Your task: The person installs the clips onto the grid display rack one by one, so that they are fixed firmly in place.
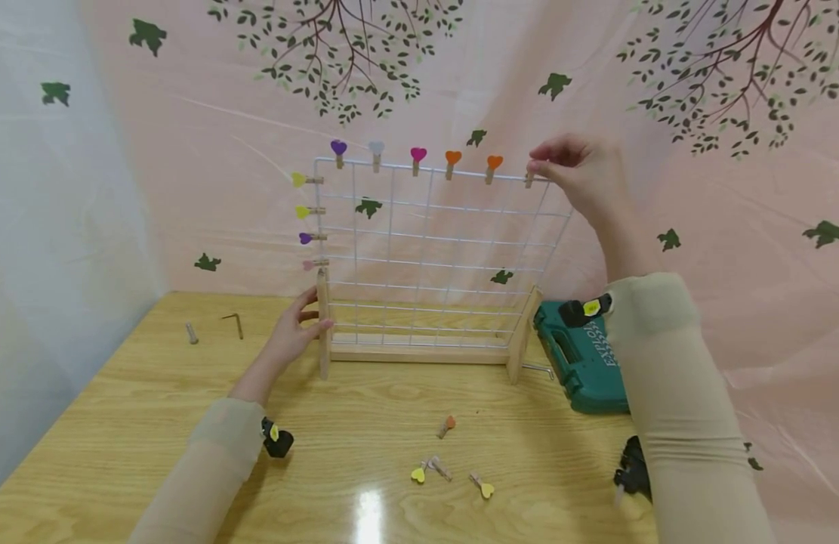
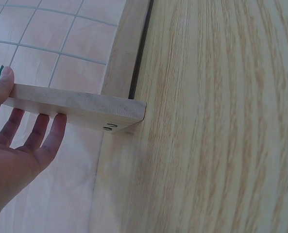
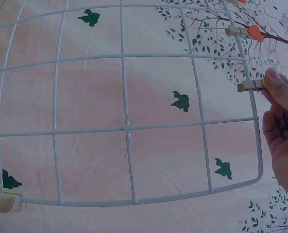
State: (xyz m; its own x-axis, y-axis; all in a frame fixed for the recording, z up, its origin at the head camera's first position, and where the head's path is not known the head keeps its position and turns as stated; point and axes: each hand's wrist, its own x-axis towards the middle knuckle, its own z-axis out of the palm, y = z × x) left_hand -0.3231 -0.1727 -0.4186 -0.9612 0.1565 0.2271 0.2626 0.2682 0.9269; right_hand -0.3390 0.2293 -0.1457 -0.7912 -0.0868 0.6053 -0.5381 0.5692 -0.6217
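Observation:
A white wire grid (image 1: 429, 227) stands upright in a wooden stand (image 1: 419, 353) on the table. My right hand (image 1: 582, 170) pinches a small wooden clothespin (image 3: 250, 86) at the right end of the grid's top wire; the pin straddles the wire, and fingers cover most of its head. Along the same wire sit several heart clothespins, among them a purple one (image 1: 339, 149) and an orange one (image 1: 494, 168). More are clipped down the left side, such as a yellow one (image 1: 302, 212). My left hand (image 1: 293, 329) grips the stand's left wooden leg (image 2: 80, 104) between thumb and fingers.
Loose clothespins lie at the front of the table, including an orange one (image 1: 448, 427) and a yellow one (image 1: 483, 487). A green tool case (image 1: 582, 370) is right of the stand, near a hex key (image 1: 538, 370). A bolt (image 1: 191, 333) and another hex key (image 1: 239, 325) lie left.

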